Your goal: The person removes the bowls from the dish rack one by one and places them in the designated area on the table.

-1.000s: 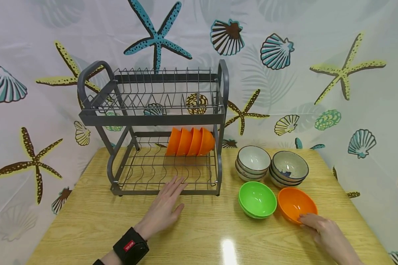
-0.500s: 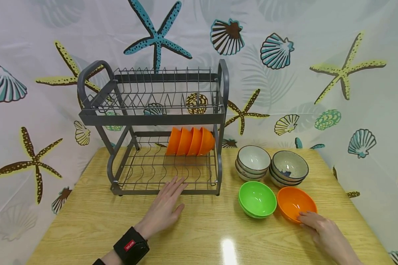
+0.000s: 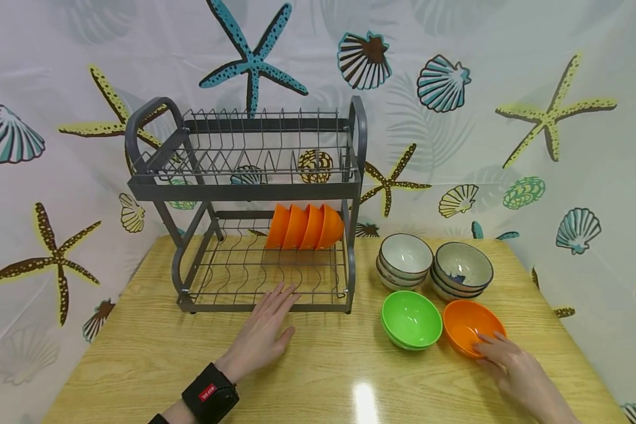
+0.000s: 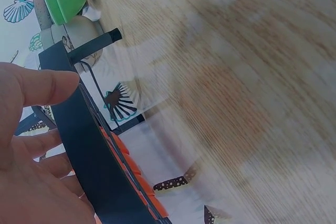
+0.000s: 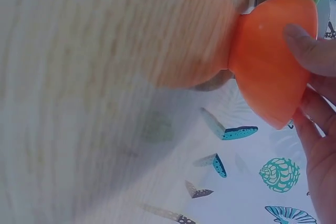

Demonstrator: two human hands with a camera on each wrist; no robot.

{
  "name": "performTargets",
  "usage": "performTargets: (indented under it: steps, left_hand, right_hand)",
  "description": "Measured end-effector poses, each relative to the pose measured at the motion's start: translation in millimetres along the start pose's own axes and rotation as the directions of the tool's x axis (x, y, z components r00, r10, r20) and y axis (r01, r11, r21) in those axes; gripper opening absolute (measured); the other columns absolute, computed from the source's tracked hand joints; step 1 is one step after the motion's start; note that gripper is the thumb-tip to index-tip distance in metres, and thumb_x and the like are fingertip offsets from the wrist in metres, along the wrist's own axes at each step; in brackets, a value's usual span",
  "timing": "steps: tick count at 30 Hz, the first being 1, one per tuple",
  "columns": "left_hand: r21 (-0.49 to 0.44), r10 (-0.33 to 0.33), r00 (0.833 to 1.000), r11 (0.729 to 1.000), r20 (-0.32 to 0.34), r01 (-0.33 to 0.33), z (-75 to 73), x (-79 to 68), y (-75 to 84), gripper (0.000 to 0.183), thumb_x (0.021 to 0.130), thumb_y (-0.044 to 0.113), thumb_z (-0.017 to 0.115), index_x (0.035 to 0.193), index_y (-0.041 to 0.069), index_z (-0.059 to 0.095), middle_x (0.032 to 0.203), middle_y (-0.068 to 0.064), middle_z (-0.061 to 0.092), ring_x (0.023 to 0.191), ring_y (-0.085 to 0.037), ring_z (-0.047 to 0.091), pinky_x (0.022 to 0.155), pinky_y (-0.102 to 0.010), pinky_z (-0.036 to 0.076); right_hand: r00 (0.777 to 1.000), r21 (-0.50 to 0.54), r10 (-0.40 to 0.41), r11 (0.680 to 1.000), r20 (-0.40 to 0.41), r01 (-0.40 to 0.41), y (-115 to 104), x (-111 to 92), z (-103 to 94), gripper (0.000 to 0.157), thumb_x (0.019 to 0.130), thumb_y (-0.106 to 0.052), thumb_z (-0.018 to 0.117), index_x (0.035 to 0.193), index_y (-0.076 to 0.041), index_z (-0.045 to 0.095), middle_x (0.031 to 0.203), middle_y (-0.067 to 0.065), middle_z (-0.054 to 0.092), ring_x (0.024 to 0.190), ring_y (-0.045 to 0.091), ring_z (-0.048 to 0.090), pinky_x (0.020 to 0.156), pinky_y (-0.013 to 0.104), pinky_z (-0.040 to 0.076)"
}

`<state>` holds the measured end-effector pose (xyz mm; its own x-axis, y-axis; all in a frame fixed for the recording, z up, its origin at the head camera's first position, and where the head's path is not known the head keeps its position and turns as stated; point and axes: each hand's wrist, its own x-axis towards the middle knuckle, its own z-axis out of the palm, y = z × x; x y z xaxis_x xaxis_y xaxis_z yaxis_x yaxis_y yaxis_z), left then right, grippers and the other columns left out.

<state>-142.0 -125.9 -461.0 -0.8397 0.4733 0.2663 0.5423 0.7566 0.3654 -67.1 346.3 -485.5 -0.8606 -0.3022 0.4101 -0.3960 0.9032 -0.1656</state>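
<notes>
An orange bowl stands upright on the table at the right. My right hand is at its near right rim, with loosened, spread fingers reaching over the inside. In the right wrist view the thumb lies against the outer wall of that bowl, and the other fingers are beyond the rim. My left hand lies with straight fingers at the lower front bar of a dark two-tier dish rack. It holds nothing. Several orange bowls stand on edge in a row on the rack's lower tier.
Left of the orange bowl are stacked green bowls. Behind them stand a stack of white bowls and a stack of grey-white bowls. A patterned cloth hangs behind the wooden table.
My right hand's fingers have straightened and spread over the orange bowl's rim, where they were more bent before. The bowl stays in about the same place; my left hand has not moved.
</notes>
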Motion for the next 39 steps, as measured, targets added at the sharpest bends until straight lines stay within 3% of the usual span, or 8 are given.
performTargets:
  steps: [3,4,7,10,17,25,34,39]
  left_hand:
    - [0.003,0.001,1.000,1.000,0.001,-0.001,0.2,0.2,-0.4,0.065,0.091,0.012,0.074,0.149,0.004,0.046,0.159,-0.017,0.041,0.151,-0.038,0.032,0.125,-0.057,0.026]
    - [0.002,0.003,1.000,1.000,0.001,-0.003,0.3,0.1,-0.5,0.065,0.091,0.012,0.074,0.149,0.004,0.046,0.159,-0.017,0.042,0.151,-0.038,0.032,0.125,-0.058,0.026]
    - [-0.008,0.001,1.000,1.000,0.002,-0.001,-0.2,0.4,-0.7,0.065,0.090,0.012,0.074,0.149,0.005,0.046,0.158,-0.018,0.042,0.151,-0.038,0.033,0.125,-0.058,0.025]
    - [-0.030,-0.006,1.000,1.000,0.001,0.006,-0.4,2.8,-1.6,0.065,0.090,0.011,0.074,0.149,0.003,0.046,0.158,-0.020,0.042,0.150,-0.040,0.033,0.125,-0.060,0.025]
    - [-0.132,-0.066,0.998,0.989,-0.004,0.064,-6.6,10.3,-2.0,0.067,0.091,0.010,0.073,0.150,0.002,0.044,0.157,-0.021,0.042,0.150,-0.041,0.033,0.125,-0.062,0.022]
    - [-0.275,-0.142,0.990,0.951,0.010,0.139,-16.2,19.9,-1.1,0.064,0.092,0.008,0.070,0.150,0.000,0.043,0.156,-0.025,0.042,0.150,-0.044,0.031,0.125,-0.064,0.017]
    - [-0.407,-0.279,0.957,0.868,0.075,0.285,-34.5,35.5,-12.4,0.070,0.098,0.017,0.063,0.158,0.006,0.028,0.164,-0.027,0.023,0.151,-0.049,0.024,0.118,-0.071,0.027]
    - [-0.433,-0.299,0.953,0.852,0.058,0.294,-44.2,47.1,-22.1,0.071,0.099,0.016,0.061,0.158,0.005,0.024,0.163,-0.025,0.028,0.148,-0.047,0.030,0.117,-0.067,0.032]
  right_hand:
    - [1.000,0.021,-0.019,1.000,-0.023,0.020,0.1,0.4,1.0,0.035,0.065,-0.002,0.088,0.098,-0.007,0.078,0.111,0.016,0.076,0.104,0.045,0.069,0.116,0.018,0.036]
    - [0.999,0.028,-0.030,0.999,-0.036,0.031,0.0,0.3,1.7,0.037,0.063,-0.002,0.089,0.099,-0.007,0.078,0.111,0.016,0.076,0.118,0.038,0.066,0.118,0.018,0.033]
    - [0.994,0.098,-0.057,0.993,-0.098,0.067,-0.7,1.9,3.5,0.043,0.061,-0.001,0.089,0.102,-0.004,0.077,0.111,0.020,0.075,0.142,0.006,0.047,0.114,-0.003,0.005]
    - [0.989,0.150,-0.052,0.986,-0.136,0.072,-4.1,4.7,3.6,0.046,0.063,-0.002,0.089,0.108,-0.001,0.076,0.114,0.023,0.074,0.138,-0.027,0.018,0.119,0.001,0.010]
    - [0.989,0.205,0.026,0.979,-0.146,0.004,-15.7,11.2,1.3,0.041,0.077,-0.006,0.083,0.116,-0.001,0.073,0.122,0.024,0.070,0.140,-0.024,0.021,0.118,0.000,0.010]
    - [0.974,0.282,0.059,0.959,-0.219,0.005,-36.6,21.0,2.3,0.041,0.079,0.002,0.080,0.119,-0.003,0.073,0.125,0.019,0.071,0.139,-0.020,0.032,0.115,0.000,0.019]
    - [0.964,0.374,0.049,0.926,-0.261,0.054,-60.3,34.2,4.9,0.047,0.076,0.008,0.079,0.120,-0.004,0.072,0.139,-0.011,0.061,0.140,-0.012,0.040,0.116,0.003,0.024]
    - [0.962,0.386,0.001,0.916,-0.273,0.109,-70.7,40.5,8.5,0.048,0.073,0.011,0.079,0.119,-0.002,0.072,0.137,0.002,0.066,0.142,-0.008,0.041,0.120,0.007,0.023]
